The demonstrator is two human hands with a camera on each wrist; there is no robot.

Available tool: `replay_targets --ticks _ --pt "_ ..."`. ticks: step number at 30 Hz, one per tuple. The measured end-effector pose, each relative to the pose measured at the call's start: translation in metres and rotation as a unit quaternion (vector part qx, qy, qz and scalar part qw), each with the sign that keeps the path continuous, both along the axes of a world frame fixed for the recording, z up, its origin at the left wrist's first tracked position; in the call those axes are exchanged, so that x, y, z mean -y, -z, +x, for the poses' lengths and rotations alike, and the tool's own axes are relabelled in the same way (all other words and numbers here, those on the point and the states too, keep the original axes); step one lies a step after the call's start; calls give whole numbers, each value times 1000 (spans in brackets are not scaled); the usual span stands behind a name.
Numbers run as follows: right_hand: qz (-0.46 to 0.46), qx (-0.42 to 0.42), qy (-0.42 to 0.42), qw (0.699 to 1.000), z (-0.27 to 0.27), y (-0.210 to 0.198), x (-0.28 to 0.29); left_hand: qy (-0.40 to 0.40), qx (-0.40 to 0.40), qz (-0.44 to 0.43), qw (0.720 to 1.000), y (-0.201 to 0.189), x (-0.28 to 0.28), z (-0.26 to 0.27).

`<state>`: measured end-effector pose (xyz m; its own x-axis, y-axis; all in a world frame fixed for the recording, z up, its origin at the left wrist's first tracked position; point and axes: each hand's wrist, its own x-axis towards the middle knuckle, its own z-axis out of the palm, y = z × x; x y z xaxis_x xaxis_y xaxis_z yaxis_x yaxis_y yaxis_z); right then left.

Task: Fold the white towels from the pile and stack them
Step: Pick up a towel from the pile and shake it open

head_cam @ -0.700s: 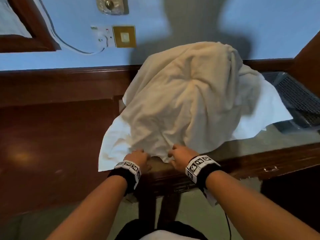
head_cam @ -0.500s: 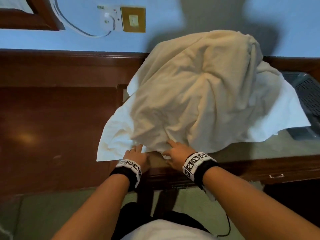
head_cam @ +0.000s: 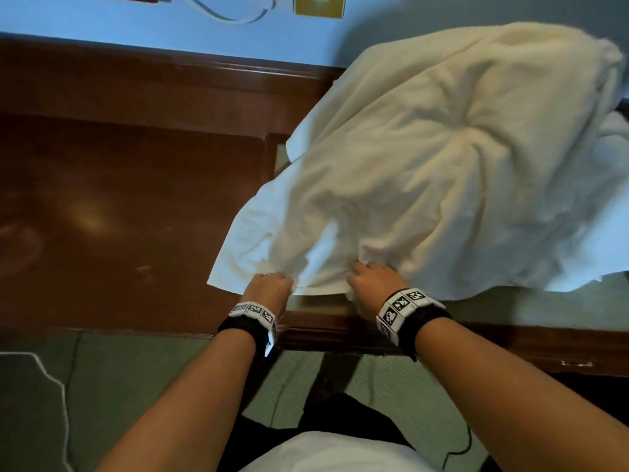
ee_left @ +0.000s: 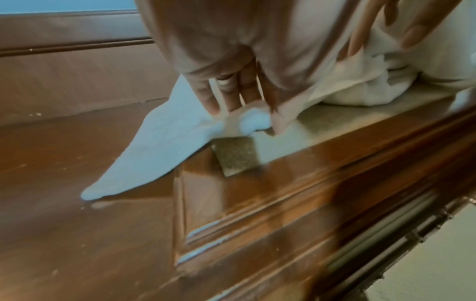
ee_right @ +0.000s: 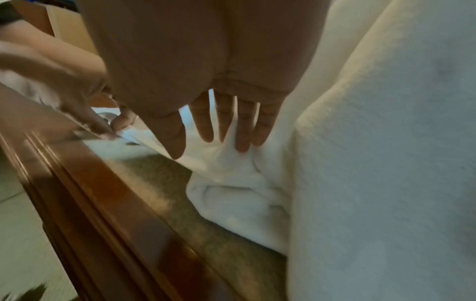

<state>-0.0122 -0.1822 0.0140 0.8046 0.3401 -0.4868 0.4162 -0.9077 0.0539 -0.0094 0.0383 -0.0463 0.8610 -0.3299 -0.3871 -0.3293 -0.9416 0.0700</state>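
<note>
A big rumpled pile of white towels [head_cam: 442,148] lies on the wooden table [head_cam: 340,332], its lowest sheet hanging off the left end. My left hand [head_cam: 272,281] pinches the near edge of a towel [ee_left: 252,120] between thumb and fingers. About a hand's width to the right, my right hand [head_cam: 364,274] digs its fingers [ee_right: 242,140] into a bunched fold of the same near edge [ee_right: 231,183] and grips it. In the right wrist view the left hand [ee_right: 77,97] shows at the left, at the towel's edge.
A lower dark wooden surface [head_cam: 119,216] lies left of the table. The table has a speckled stone inlay [ee_left: 237,158] and a moulded front rim. Behind is a blue wall with a brass switch plate [head_cam: 320,5]. A white cable [head_cam: 51,386] runs on the green floor.
The view has shifted left and closer. Both hands have closed on the towel's near edge; the right forefinger, straight before, is now curled into the cloth.
</note>
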Motion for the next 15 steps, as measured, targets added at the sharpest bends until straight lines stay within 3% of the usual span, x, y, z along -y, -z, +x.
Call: replay_targets --ticks 3,6,10,15 --pt "39 16 23 999 0 -12 -25 -74 -22 -138 987 -27 -14 6" --pt "96 71 28 992 3 -31 -66 -78 22 -260 962 -74 -28 27" --pt "119 144 101 977 24 -75 -118 -14 77 -276 958 -147 -68 47" --pt "127 209 188 951 41 -155 -143 54 139 -213 966 -233 -163 52"
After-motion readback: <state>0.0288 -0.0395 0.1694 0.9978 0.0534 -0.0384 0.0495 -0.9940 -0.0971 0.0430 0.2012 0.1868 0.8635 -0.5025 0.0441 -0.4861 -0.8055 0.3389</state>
